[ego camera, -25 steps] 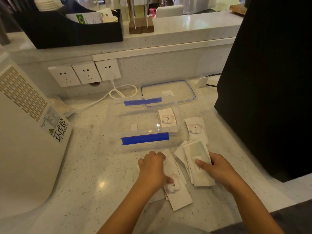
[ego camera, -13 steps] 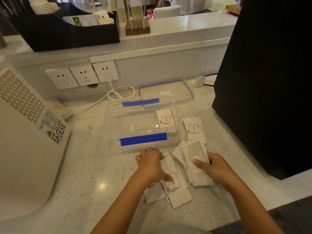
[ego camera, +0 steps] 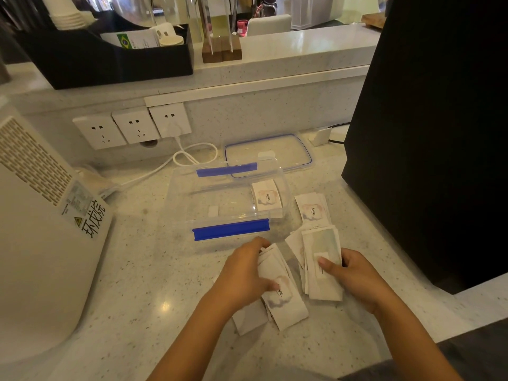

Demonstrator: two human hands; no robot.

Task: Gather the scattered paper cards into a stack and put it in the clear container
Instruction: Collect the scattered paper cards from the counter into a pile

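Appliance [ego camera: 41, 243]: white, far left on the counter [ego camera: 137, 284]; clear of your work.
Container [ego camera: 228, 204]: clear, lid off, blue clips on its near and far rims. It sits just beyond your hands. One card [ego camera: 266, 198] looks to lie inside at its right end, though through the clear wall you cannot be sure.
Lid [ego camera: 268, 155]: flat on the counter behind the container.
Left hand [ego camera: 244, 273]: your fingers are curled over the top edge of a fanned bunch of cards [ego camera: 283, 295], thumb pressing on the face. A pinch on several at once, not a flat palm.
Right hand [ego camera: 354, 276]: thumb on top of a second bunch [ego camera: 321, 259], fingers wrapped behind its right edge; a loose grip.
Loose card [ego camera: 312, 210]: lies apart from both bunches, just right of the container.
Handling: thin paper by the look, light, bends easily, faces likely slick so they slide and fan.
Where to hold: take the long edges between thumb and fingers, and square the bunch by tapping a short edge on the counter.
Risk: a squeeze mid-face may crease them; a slack grip may let them spill.
Progress: two bunches not yet merged.
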